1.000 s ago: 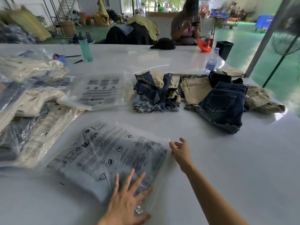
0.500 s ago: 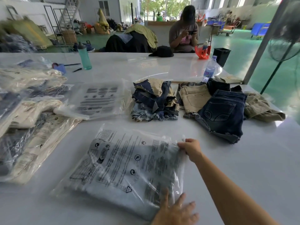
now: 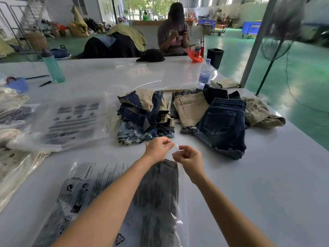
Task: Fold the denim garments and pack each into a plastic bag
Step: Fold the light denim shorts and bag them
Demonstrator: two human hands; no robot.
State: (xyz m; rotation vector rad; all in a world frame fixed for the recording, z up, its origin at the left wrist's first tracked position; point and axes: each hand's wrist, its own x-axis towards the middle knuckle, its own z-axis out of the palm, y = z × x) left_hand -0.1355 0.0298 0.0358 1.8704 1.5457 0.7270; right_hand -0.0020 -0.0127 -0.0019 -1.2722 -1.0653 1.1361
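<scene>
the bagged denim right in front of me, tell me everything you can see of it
The bagged denim is a folded, faded grey-blue garment inside a clear plastic bag printed with black warning text and symbols. It lies flat on the white table, its printed face up. The bag's glossy edge runs past the garment on the right. At its far end, the left hand and right hand pinch a small clear strip; both forearms cross above the bag.

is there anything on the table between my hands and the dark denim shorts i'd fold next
Nothing visible. The left hand and right hand pinch a thin clear strip above the bagged garment. Only bare white table separates them from the dark denim shorts ahead to the right.
</scene>
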